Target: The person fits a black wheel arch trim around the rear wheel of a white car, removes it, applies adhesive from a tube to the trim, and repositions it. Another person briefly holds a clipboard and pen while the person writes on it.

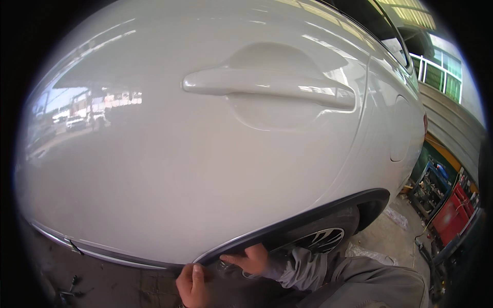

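Note:
A white car's rear door [169,169] and its large handle [272,84] take up most of the view. Black wheel arch trim [303,218] curves along the panel's lower edge, above a wheel with a dark tire [341,220]. At the trim's front lower end, my left hand [192,287] is closed on it, thumb on the outer side and fingers curled out of sight. Just to the right, my right hand [251,259] lies against the trim with one digit pointing left. A small shiny piece [223,264] shows under that tip; the other fingers are largely hidden.
My grey-clad leg [375,280] fills the lower right. A red tool cabinet [454,213] and a dark metal rack [431,187] stand at the far right. Clear plastic [370,252] lies on the floor near the wheel. A dark metal tool [69,292] is at lower left.

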Tool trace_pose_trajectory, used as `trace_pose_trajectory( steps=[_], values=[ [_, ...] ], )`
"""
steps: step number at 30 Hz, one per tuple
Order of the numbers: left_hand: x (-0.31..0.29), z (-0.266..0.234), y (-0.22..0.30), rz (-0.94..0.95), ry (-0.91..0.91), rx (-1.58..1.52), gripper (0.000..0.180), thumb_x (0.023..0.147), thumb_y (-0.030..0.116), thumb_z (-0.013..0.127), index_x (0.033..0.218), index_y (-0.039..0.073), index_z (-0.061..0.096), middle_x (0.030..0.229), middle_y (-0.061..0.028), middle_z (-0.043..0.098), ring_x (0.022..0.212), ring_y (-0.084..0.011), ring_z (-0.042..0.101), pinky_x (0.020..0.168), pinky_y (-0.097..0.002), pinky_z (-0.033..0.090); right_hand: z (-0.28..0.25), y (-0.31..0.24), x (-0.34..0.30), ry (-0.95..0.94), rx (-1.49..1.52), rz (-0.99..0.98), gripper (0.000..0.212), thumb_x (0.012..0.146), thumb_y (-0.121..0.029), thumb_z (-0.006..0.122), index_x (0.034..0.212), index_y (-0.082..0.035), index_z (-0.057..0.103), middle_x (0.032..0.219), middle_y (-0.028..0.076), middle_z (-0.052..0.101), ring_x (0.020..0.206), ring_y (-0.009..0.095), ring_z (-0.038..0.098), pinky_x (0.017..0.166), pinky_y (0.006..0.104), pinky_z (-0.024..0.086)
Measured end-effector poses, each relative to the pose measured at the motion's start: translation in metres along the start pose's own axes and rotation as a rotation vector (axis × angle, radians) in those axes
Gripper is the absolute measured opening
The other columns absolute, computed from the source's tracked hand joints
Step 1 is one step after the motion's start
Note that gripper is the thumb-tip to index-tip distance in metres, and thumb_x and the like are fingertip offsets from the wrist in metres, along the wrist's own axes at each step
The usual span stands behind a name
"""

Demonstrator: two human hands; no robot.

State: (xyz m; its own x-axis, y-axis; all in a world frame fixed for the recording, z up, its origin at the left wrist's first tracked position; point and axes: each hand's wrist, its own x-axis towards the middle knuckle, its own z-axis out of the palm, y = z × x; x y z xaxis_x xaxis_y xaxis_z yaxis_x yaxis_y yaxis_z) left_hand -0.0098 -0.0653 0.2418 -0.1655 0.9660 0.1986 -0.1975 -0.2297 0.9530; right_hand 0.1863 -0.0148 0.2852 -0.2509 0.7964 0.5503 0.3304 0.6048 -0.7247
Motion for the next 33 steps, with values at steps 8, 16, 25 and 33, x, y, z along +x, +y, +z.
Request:
trace_pose_trajectory(
  steps=[8,16,25,33],
  values=[
    [0.088,0.163,0.276,1.526,-0.005,0.926,0.043,0.087,0.026,0.070,0.116,-0.004,0.061,0.117,-0.0220,0.063,0.104,-0.0377,0.060,0.090,-0.0432,0.048,-0.006,0.005,-0.007,-0.107,0.273,0.176,0.030,0.085,-0.023,0.079,0.099,-0.001,0.064,0.076,0.004,0.062,0.066,0.011,0.058,0.060,0.0283,0.046],
    [0.084,0.247,0.321,0.863,-0.076,1.367,0.071,0.086,0.064,0.059,0.102,-0.005,0.067,0.093,-0.0220,0.069,0.092,-0.0367,0.066,0.085,-0.0438,0.050,0.011,0.035,-0.006,-0.091,0.182,0.116,0.053,0.084,-0.034,0.079,0.114,0.004,0.060,0.094,0.016,0.071,0.082,0.024,0.072,0.069,0.0343,0.056],
    [0.067,0.252,0.343,0.562,-0.135,1.310,0.073,0.079,0.065,0.066,0.087,-0.007,0.069,0.077,-0.0184,0.066,0.076,-0.0290,0.064,0.074,-0.0391,0.048,0.007,0.030,-0.006,0.008,0.223,0.040,0.059,0.080,-0.047,0.077,0.097,0.009,0.064,0.088,0.025,0.068,0.081,0.036,0.068,0.071,0.0414,0.054],
    [-0.007,0.181,0.356,0.796,-0.242,1.141,0.042,0.095,0.044,0.059,0.092,0.002,0.062,0.072,0.0031,0.048,0.064,-0.0083,0.041,0.059,-0.0265,0.032,-0.011,0.017,-0.009,-0.114,0.019,0.196,0.071,0.079,-0.051,0.075,0.107,0.012,0.058,0.096,0.032,0.065,0.093,0.045,0.063,0.082,0.0466,0.052]
  ],
)
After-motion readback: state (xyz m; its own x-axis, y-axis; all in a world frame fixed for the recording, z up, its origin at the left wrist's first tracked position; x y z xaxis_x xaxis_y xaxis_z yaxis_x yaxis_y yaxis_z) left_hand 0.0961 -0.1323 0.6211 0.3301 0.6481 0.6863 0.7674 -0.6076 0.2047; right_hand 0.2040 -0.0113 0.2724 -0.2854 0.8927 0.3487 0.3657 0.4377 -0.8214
